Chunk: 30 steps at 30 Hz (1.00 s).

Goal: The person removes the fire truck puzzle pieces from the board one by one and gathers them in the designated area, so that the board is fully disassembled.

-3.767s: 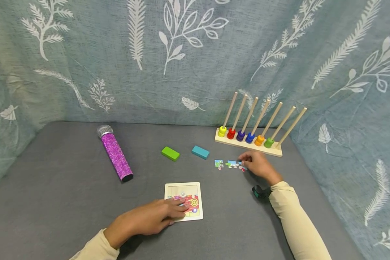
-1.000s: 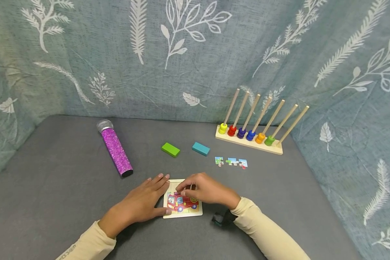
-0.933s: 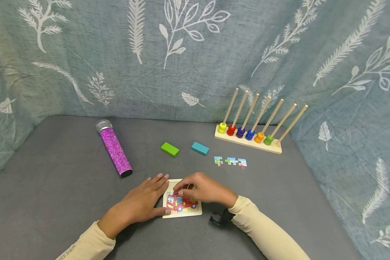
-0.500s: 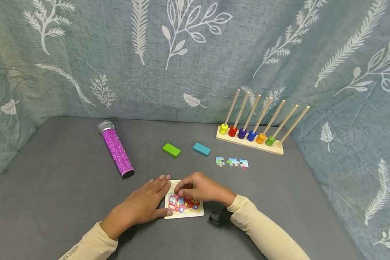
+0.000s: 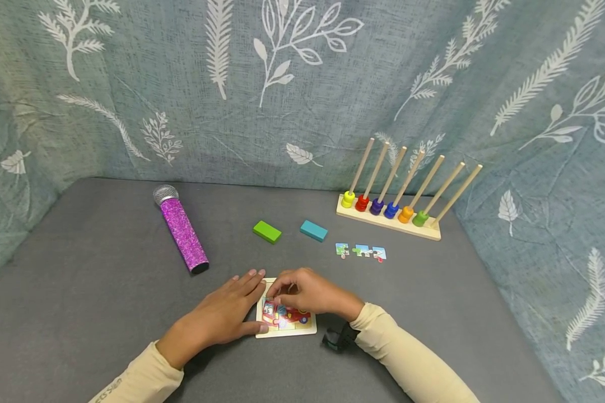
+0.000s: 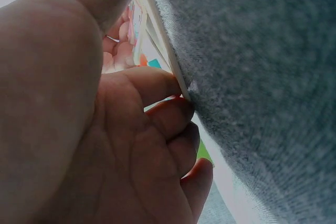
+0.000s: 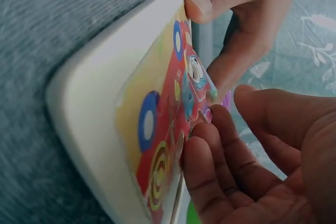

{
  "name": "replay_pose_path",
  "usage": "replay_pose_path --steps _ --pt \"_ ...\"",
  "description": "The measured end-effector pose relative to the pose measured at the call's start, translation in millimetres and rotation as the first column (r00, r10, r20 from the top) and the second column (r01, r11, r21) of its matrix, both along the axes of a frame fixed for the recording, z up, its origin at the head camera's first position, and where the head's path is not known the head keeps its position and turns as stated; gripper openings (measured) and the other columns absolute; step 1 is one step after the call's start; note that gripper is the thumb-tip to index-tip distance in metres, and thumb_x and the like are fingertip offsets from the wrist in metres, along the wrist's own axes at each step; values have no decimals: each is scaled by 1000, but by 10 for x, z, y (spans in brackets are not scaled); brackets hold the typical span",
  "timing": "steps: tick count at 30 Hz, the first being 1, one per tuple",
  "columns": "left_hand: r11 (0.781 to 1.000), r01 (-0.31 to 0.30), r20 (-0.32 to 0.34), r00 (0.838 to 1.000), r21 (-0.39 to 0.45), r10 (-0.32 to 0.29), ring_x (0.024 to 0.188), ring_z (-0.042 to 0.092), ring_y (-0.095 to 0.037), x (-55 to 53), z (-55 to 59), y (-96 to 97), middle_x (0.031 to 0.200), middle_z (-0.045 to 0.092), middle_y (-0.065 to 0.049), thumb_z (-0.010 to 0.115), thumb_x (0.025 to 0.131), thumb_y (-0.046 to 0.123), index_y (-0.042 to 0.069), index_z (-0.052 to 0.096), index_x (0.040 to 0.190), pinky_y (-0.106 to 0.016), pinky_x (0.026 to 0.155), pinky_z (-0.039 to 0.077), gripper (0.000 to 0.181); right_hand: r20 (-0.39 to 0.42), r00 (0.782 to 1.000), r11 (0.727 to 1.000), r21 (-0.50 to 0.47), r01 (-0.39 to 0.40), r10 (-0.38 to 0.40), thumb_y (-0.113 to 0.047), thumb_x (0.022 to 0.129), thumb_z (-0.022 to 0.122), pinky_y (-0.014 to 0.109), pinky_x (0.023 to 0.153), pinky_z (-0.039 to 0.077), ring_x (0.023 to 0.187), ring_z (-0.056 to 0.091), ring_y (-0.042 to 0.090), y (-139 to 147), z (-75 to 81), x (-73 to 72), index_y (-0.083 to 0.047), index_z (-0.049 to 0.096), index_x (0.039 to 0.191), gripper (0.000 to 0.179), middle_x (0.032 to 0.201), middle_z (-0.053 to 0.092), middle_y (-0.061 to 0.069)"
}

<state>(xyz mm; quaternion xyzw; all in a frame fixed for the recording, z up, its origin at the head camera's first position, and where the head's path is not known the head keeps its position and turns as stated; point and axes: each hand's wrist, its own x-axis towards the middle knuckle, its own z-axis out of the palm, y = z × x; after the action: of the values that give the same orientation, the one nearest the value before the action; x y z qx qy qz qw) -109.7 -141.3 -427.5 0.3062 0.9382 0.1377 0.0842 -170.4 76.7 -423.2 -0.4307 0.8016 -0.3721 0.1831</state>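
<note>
The spread left grip (image 5: 220, 313) is resting on the puzzle tray (image 5: 293, 334), the right grip (image 5: 310, 291), thumb apart, touching its pieces (image 5: 296, 318).

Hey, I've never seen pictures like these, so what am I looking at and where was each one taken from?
There is no machine here, just a person's bare left hand and right hand. The wide picture comes from a camera worn on the head, looking forward and down; the two close ones come from a camera on each wrist. On the grey table are a puzzle board showing a red truck, three loose pieces, a green block, a blue block, a microphone and a peg rack. The left hand rests at the board's edge, thumb on the rim. The right hand's fingers bend over the board; whether they pinch a piece is hard to tell.
</note>
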Motion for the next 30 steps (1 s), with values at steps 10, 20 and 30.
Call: replay_pose_path --steps 10,20,30 --pt "1000 5 -16 1000 9 -5 141 28 -37 -7 24 -10 152 33 -22 67 89 45 -8 44 141 -52 113 24 78 -21 1000 999 -30 -15 14 1 89 67 20 76 51 83 56 2 -19 4 -4 -4 73 100 14 97 67 1" --pt "1000 -1 8 1000 20 1 141 28 -36 7 40 -7 152 33 -21 67 88 47 -7 43 142 -52 113 23 80 16 999 998 -50 -46 47 0 89 68 18 74 51 78 55 -2 -83 -23 6 -1 72 102 14 88 66 3" --pt "1000 1 -6 1000 26 -1 140 30 -37 16 51 -2 151 35 -21 68 88 46 -6 44 142 -53 112 25 78 21 1000 1000 -11 -13 13 0 90 66 17 69 50 74 55 -3 -61 -19 8 -1 71 108 19 93 70 1"
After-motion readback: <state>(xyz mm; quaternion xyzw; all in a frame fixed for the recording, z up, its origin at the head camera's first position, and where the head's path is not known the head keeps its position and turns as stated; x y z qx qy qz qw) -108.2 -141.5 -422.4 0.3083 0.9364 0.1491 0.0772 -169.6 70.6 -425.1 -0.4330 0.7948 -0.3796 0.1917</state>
